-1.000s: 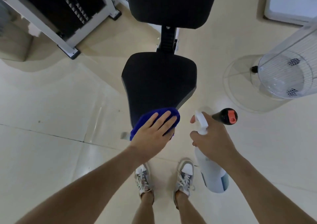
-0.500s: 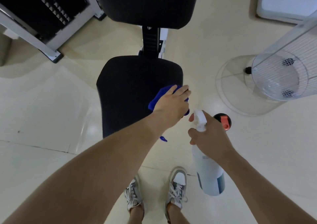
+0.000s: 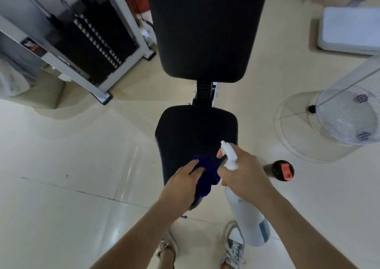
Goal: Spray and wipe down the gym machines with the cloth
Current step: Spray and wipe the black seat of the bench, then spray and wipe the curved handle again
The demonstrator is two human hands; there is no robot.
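A gym machine stands in front of me with a black seat pad (image 3: 195, 128) and a black back pad (image 3: 205, 32) above it. My left hand (image 3: 183, 183) presses a blue cloth (image 3: 206, 176) onto the near end of the seat, fingers laid flat over it. My right hand (image 3: 244, 175) grips the neck of a white spray bottle (image 3: 246, 217), its nozzle over the seat's near right part, one finger by the trigger.
A weight stack in a white frame (image 3: 90, 42) stands at the left. A clear standing fan (image 3: 347, 116) is at the right, with a white box (image 3: 349, 32) beyond it. A dark bottle with an orange cap (image 3: 282, 171) stands on the floor by the seat.
My left hand slid the cloth from the seat's right edge back to its near end. My right hand brought the spray bottle up over the seat. The view tilted up.
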